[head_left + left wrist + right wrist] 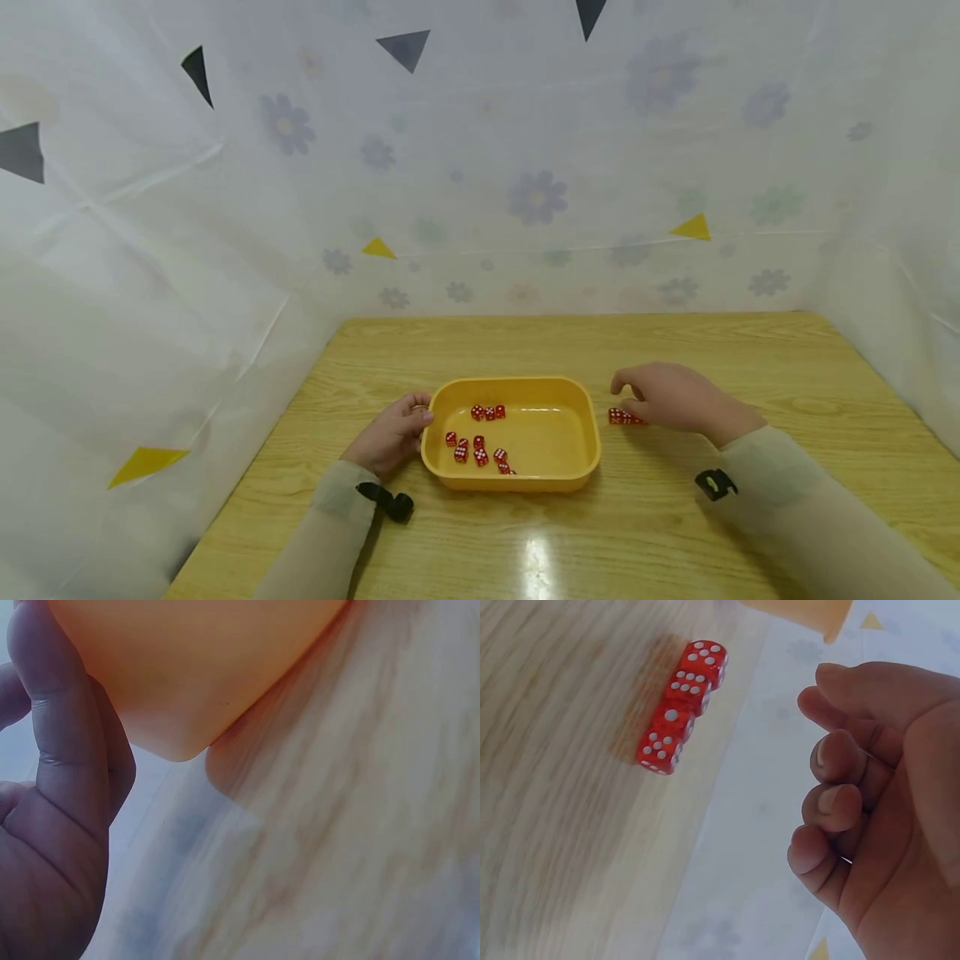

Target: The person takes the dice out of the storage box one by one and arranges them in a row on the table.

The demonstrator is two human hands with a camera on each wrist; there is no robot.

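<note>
Our left hand rests against the yellow tray, fingers on its left rim. Our right hand hovers loosely curled, holding nothing, just right of the dice row, which runs left to right.

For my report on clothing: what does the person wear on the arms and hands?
Both hands, left and right, are bare, without gloves. Loose, pale beige sleeves reach the wrists. A small black device with a strap sits at each wrist.
</note>
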